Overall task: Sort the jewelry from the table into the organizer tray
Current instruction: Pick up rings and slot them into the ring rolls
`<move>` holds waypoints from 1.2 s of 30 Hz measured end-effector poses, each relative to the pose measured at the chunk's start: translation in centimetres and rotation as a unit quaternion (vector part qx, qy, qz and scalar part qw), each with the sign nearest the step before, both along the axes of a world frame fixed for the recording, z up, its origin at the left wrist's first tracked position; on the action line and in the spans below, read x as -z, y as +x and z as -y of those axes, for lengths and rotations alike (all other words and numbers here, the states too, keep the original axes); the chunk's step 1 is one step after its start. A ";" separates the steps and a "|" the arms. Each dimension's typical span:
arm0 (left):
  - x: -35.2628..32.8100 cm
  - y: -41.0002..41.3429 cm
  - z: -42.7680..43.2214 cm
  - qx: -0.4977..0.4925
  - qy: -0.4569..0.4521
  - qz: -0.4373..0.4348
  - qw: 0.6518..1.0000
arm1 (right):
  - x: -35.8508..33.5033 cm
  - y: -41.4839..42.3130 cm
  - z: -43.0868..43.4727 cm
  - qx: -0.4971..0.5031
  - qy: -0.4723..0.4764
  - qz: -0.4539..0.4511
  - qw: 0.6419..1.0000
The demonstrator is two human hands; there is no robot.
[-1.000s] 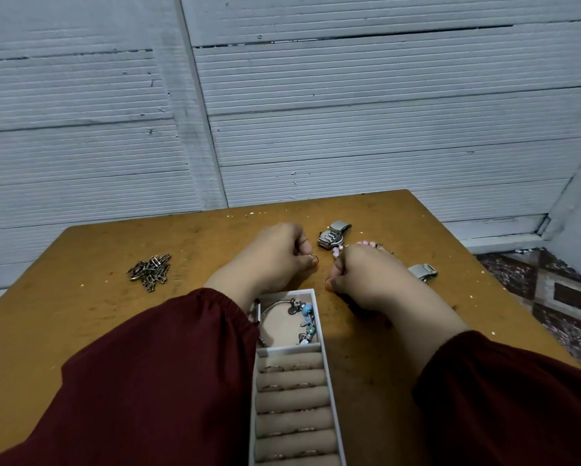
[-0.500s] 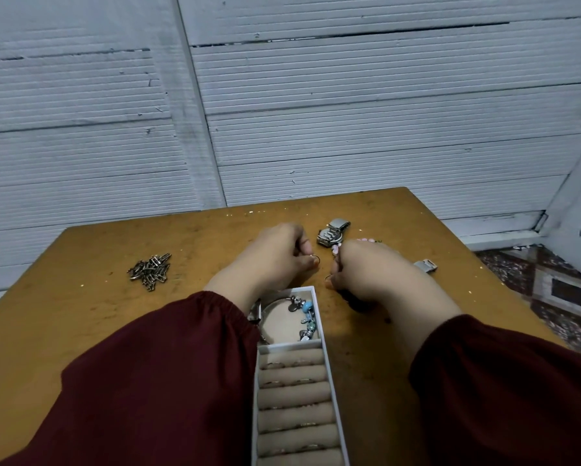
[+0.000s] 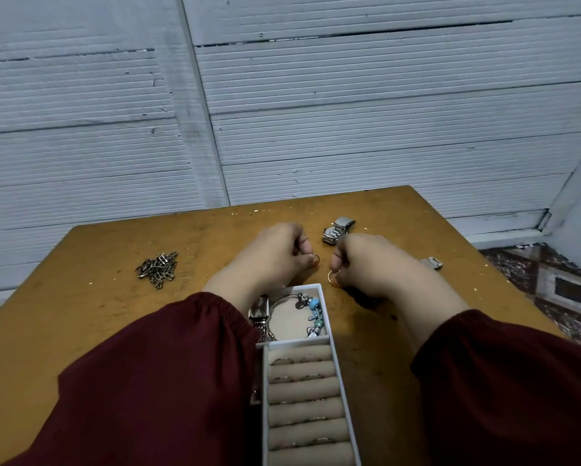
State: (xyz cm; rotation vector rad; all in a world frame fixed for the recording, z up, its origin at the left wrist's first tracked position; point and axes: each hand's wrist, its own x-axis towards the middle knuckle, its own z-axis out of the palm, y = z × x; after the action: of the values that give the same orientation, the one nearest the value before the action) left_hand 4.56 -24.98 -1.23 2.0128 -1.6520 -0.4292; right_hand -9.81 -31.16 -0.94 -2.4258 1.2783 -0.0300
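Observation:
A white organizer tray (image 3: 336,354) lies at the table's near middle; its beige rolls hold several rings and its far compartment holds a charm bracelet (image 3: 312,314). My left hand (image 3: 275,257) hovers just beyond the tray and pinches a thin ring (image 3: 316,258). Close beside it, my right hand (image 3: 366,264) pinches another thin ring (image 3: 331,276). A silver watch (image 3: 336,230) lies on the table just past my right hand.
A heap of dark chain links (image 3: 158,269) lies on the left of the brown table (image 3: 97,314). A small metal clasp (image 3: 432,263) sits right of my right hand. A square watch (image 3: 258,312) lies against the tray's left side. A white ribbed wall stands behind.
My right hand has drawn slightly back toward the tray's far corner, and a ring now shows at its fingertips. My left hand keeps its pinch on its ring in nearly the same place.

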 end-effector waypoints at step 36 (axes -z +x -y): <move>-0.2 -7.2 -18.9 -0.122 -0.225 -0.148 0.955 | 1.5 -7.5 -17.6 0.106 0.171 0.577 0.792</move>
State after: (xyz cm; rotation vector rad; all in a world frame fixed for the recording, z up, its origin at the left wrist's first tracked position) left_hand -2.61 -6.04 -1.02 1.6853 -1.1732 -0.2237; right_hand -17.27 -13.55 -2.46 -1.4043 0.8016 -1.0618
